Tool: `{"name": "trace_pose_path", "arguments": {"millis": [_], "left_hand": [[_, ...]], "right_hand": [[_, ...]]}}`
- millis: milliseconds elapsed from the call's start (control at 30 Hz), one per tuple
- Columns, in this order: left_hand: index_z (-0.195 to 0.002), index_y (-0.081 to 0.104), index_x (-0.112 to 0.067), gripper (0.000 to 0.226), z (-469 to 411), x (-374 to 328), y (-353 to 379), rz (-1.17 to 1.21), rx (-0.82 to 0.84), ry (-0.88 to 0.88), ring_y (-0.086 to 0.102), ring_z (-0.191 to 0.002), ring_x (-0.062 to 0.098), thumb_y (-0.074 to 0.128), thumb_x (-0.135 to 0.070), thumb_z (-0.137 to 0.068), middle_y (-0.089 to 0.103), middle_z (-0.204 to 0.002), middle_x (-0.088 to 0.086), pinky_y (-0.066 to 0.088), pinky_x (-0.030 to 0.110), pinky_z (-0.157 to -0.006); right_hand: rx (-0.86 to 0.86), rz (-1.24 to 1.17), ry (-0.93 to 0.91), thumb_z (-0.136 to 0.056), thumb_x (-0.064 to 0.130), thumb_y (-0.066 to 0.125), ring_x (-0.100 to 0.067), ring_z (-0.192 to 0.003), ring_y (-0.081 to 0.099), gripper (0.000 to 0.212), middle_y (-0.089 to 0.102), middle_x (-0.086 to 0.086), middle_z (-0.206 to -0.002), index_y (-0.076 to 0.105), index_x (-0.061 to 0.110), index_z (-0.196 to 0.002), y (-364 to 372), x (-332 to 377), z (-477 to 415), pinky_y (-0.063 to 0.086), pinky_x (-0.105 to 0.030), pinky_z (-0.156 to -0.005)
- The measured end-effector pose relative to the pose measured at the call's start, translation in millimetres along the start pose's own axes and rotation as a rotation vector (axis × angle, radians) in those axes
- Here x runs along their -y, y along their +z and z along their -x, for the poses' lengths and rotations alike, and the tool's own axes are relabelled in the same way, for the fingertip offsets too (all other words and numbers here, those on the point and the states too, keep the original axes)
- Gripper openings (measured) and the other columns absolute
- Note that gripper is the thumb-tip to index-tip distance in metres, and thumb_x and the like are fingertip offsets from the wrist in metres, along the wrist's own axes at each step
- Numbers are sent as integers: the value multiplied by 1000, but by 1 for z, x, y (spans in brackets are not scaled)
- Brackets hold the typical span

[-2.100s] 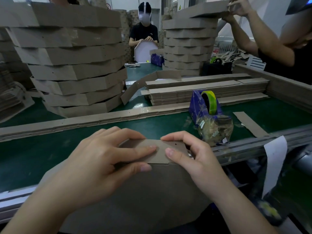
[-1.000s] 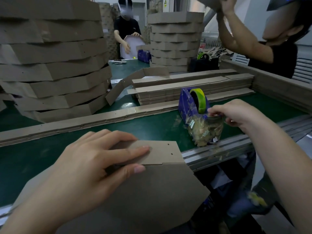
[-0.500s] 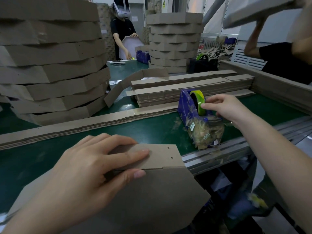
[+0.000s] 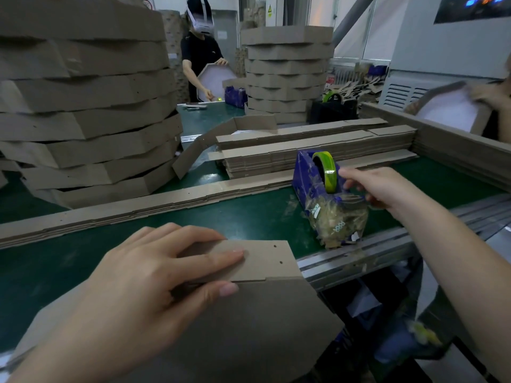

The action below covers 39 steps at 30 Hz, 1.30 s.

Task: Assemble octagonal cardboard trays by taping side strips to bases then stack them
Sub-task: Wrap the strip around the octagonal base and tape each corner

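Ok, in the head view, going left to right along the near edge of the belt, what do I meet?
Left hand → side strip under its fingers → tape dispenser → right hand at the tape roll.

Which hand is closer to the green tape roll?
Right. The right hand is beside the green tape roll; the left hand is well away, pressing the cardboard side strip.

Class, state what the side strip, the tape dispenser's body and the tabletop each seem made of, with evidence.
The side strip: brown cardboard, matte, with a cut edge and small punched holes. The tape dispenser body: probably moulded plastic, blue and slightly glossy, covered lower down in tape scraps. The tabletop: dark green smooth sheet, perhaps rubber or vinyl; it shows soft light reflections.
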<state>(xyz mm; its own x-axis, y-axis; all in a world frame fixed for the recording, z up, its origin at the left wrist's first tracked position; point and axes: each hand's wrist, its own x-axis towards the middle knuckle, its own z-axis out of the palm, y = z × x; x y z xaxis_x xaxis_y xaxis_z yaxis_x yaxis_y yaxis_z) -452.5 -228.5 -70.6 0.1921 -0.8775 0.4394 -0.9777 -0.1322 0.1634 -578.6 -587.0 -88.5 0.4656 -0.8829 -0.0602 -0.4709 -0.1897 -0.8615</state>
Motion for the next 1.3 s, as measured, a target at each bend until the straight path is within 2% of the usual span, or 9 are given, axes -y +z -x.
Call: {"name": "trace_pose_path", "arguments": {"millis": [100, 233, 467, 667, 800, 967, 1067, 1200, 1300], "left_hand": [[-113, 69, -46, 37, -1, -1, 1, -2, -1, 1, 60, -90, 7, 45, -59, -89, 63, -112, -21, 41, 28, -73], [-113, 69, -45, 37, -2, -1, 2, 4, -1, 2, 62, -91, 8, 45, -60, -89, 64, -112, -20, 42, 30, -74], [-112, 70, -45, 37, 0, -3, 1, -6, -9, 7, 61, -90, 8, 45, -59, -88, 64, -111, -20, 40, 28, -73], [-111, 70, -44, 38, 0, -3, 1, -18, -11, 14, 63, -89, 10, 44, -59, -88, 65, -110, -19, 40, 28, -73], [-110, 71, -44, 38, 1, -3, 1, -15, -26, 15, 63, -87, 10, 43, -59, -88, 65, -109, -19, 45, 30, -69], [-111, 71, -43, 38, -2, -1, 2, -4, -35, 30, 64, -88, 11, 44, -57, -88, 65, -109, -19, 54, 38, -65], [-111, 70, -44, 38, -2, -1, 1, 3, -26, 19, 64, -88, 11, 45, -58, -87, 65, -109, -20, 54, 38, -66], [-111, 71, -43, 39, -4, -3, 1, -2, -16, 15, 63, -88, 10, 44, -59, -88, 65, -109, -21, 54, 37, -68], [-111, 70, -44, 38, -2, -3, 0, -7, -14, 16, 63, -88, 9, 44, -58, -88, 65, -109, -21, 54, 36, -67]], "right_hand": [[156, -1, 139, -80, 46, 72, -14, -60, 39, 33, 56, 0, -72, 75, 14, -71, -7, -7, 9, 35, -29, -59], [233, -202, 194, -85, 21, 67, -6, -44, 28, 11, 54, 6, -60, 72, 11, -83, -7, -9, 14, 25, -21, -45], [77, -381, 241, -79, 28, 75, -4, -45, 31, 12, 43, 7, -71, 75, 19, -88, -9, 5, 28, 34, -22, -47], [26, -524, 275, -83, 17, 69, -9, -56, 33, 6, 38, 2, -73, 64, 14, -85, -1, 15, 43, 52, -37, -60], [-62, -676, 145, -83, 12, 67, -11, -61, 39, 12, 44, 0, -71, 64, 13, -72, 8, 1, 56, 56, -37, -68], [-70, -899, -187, -77, 4, 62, -6, -51, 48, 32, 45, 2, -56, 58, 17, -47, 22, -36, 80, 54, -38, -83], [-176, -699, -248, -79, -3, 63, -16, -73, 54, 36, 47, -9, -76, 57, 15, -48, 30, -54, 86, 48, -42, -91], [-404, -142, -331, -79, 4, 69, 2, -65, 50, 27, 50, -4, -82, 60, 15, -56, 33, -64, 92, 39, -10, -63], [-480, 41, -356, -79, 5, 70, -4, -66, 50, 22, 45, 2, -81, 60, 11, -60, 32, -72, 98, 39, -12, -57]]}}
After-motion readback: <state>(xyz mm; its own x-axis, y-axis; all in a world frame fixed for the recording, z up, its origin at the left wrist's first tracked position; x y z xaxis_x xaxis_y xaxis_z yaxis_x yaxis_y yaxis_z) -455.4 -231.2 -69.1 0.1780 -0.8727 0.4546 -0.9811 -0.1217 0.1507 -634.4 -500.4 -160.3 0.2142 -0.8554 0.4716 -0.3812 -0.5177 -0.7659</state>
